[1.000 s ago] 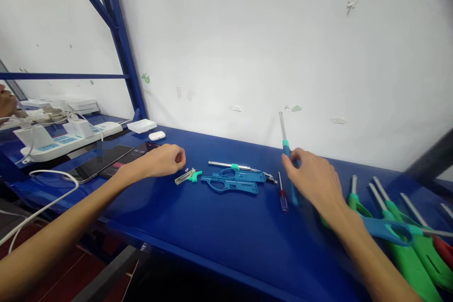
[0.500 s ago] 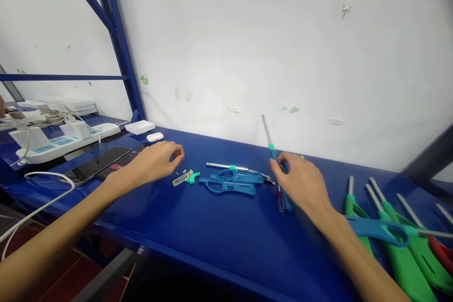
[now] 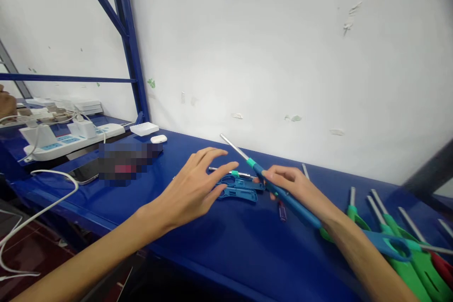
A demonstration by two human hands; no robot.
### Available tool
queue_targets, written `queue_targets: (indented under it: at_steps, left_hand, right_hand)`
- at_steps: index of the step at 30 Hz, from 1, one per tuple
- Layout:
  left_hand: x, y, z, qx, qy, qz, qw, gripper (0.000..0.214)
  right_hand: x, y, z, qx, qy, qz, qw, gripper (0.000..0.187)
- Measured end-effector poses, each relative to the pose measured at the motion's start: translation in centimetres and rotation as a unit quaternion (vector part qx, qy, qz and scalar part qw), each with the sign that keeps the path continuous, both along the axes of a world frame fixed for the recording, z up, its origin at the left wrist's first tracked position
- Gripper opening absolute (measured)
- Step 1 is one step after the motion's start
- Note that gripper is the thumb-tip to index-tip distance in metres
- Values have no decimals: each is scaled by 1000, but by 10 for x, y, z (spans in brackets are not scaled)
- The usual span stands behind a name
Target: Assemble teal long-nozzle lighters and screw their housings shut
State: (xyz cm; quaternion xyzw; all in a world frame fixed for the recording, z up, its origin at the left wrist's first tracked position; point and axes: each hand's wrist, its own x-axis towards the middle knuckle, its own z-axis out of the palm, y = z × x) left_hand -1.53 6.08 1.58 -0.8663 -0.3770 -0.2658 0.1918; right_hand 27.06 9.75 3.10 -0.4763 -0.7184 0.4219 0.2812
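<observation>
A long blue gas lighter (image 3: pixel 297 210) with a metal tube and a teal collar is in my right hand (image 3: pixel 288 180), lifted above the table and tilted, its tip toward the upper left. My left hand (image 3: pixel 194 188) is held with fingers apart over the table, left of the lighter, holding nothing. Beyond its fingertips lie two blue lighter shell halves (image 3: pixel 244 193) and a loose metal tube (image 3: pixel 244 175) with a teal collar. A screwdriver's dark purple handle (image 3: pixel 282 212) shows below my right hand. My left hand hides the small parts behind it.
Several green lighters (image 3: pixel 399 255), with a blue one (image 3: pixel 385 245) across them, lie at the right. At the left are a power strip (image 3: pixel 78 139), a white cable (image 3: pixel 67 177), a phone (image 3: pixel 85 172) and a white earbud case (image 3: pixel 159 139). A wall (image 3: pixel 269 56) rises behind the blue table (image 3: pixel 226 245).
My right hand has picked up the blue lighter and tilted its tip leftward. My left hand has moved right and its fingers have spread. The view has shifted slightly.
</observation>
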Motion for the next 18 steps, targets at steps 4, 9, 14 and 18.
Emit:
queue_targets:
  at_steps: [4, 9, 14, 18]
  left_hand:
    - [20, 4, 2, 41, 71, -64, 995, 39]
    - [32, 16, -2, 32, 136, -93, 986, 19]
    - [16, 32, -2, -3, 145, -65, 987, 16]
    - [4, 32, 4, -35, 132, -33, 990, 16]
  right_hand:
    - [-2, -4, 1, -77, 35, 123, 989, 52]
    - [2, -8, -1, -143, 49, 211, 966, 48]
    - [14, -8, 3, -215, 27, 207, 954, 46]
    - [30, -3, 8, -234, 12, 198, 952, 48]
